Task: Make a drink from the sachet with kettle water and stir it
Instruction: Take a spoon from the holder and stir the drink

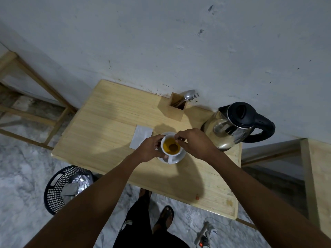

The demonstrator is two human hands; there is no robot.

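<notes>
Both hands meet at the cup (171, 146): left hand (149, 149) steadying, right hand (194, 143) stirring.

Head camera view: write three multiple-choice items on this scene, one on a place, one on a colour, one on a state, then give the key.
1. Where does the glass electric kettle with black lid stand relative to the white ceramic cup?
A. To its right
B. To its left
C. On the floor

2. What colour is the liquid in the cup?
A. Clear
B. Yellow-orange
C. Green

3. What is the left hand doing?
A. Lifting the kettle
B. Resting flat
C. Holding the cup's side

Key: A, the kettle sits on the wooden table right of the cup; B, the drink looks yellow-orange; C, its fingers wrap the cup.
</notes>
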